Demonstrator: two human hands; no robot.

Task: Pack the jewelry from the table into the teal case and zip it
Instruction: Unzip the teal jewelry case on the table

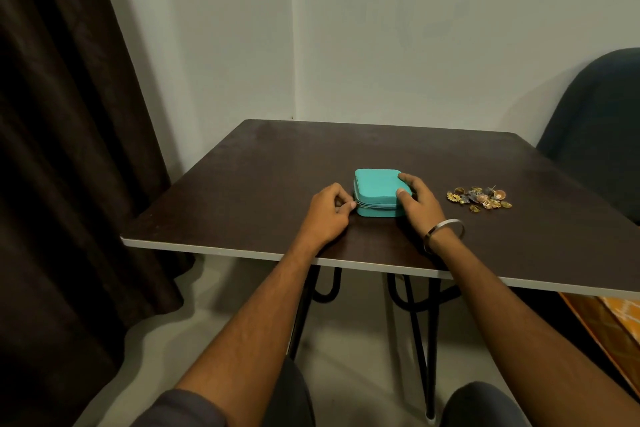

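Stage: you are only starting | teal case (pixel 376 191) lying zipped on the worktop (pixel 263 177) | left hand (pixel 329 210) pinching its zipper pull | right hand (pixel 415 199) spread, steadying the case | jewelry pile (pixel 479 198) sitting unpacked right of the case.

Both my forearms reach forward, bare to the elbows. My left hand (pixel 329 210) is curled, thumb and forefinger pinched together at their tips. My right hand (pixel 417 199) lies palm down, fingers spread and bent, thumb pointing inward.
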